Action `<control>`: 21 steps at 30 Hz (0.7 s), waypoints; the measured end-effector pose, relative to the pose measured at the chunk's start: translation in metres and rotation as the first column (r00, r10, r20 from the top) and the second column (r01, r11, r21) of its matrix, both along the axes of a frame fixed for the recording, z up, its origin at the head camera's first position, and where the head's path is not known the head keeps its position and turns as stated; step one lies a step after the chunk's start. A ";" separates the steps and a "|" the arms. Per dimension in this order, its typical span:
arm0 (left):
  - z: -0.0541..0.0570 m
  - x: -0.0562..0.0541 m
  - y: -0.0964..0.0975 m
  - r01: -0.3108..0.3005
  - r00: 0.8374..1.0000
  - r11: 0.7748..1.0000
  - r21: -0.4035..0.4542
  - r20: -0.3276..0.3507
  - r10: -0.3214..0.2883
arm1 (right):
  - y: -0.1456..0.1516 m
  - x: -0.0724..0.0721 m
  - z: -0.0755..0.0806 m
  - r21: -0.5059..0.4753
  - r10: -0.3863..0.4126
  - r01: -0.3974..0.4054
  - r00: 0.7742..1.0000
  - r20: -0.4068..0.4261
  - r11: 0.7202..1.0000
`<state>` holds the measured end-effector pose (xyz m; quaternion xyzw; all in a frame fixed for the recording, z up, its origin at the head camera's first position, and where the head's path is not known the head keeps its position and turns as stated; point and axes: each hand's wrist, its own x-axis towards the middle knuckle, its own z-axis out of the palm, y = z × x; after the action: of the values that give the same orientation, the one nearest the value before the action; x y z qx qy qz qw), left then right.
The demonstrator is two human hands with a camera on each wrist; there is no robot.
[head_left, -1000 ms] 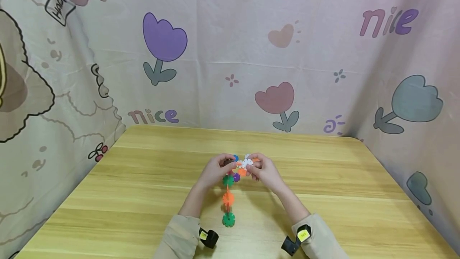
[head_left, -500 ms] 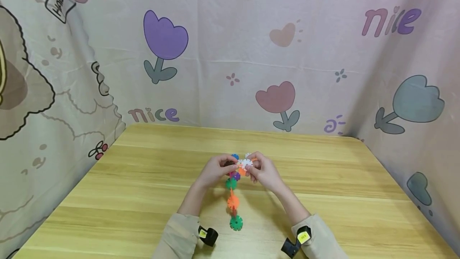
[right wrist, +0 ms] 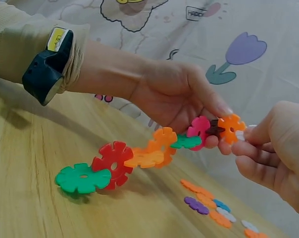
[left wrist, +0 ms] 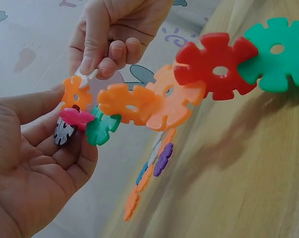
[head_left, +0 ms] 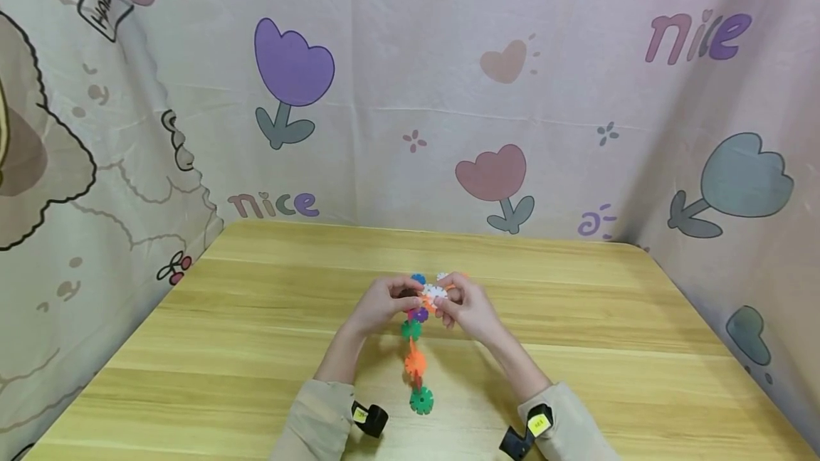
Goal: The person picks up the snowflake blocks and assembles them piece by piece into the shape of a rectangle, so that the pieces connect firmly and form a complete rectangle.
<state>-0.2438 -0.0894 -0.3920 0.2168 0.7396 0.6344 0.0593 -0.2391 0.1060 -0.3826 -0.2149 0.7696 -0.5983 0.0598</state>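
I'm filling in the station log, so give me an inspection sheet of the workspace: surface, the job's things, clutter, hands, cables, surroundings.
Surface: wooden table, light, grained.
Job's things: a chain of interlocked notched discs; loose discs in orange, white, blue and purple lie on the table.
Clutter: nothing seen.
Left hand: holds the chain by its orange end disc.
Right hand: pinches a white disc against that orange one; whether it is slotted in, I cannot tell.
Cables: nothing seen.
Surroundings: printed cloth behind the table; a black camera at each cuff.
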 end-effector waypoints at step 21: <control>-0.011 -0.006 0.006 0.052 0.995 0.994 -0.094 -0.083 -0.060 | -0.002 -0.003 -0.006 -0.080 0.020 -0.010 0.993 0.116 0.997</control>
<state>-0.2494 -0.0831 -0.4029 0.2615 0.7635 0.5879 0.0552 -0.2422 0.1043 -0.3890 -0.1875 0.7389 -0.6394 0.1006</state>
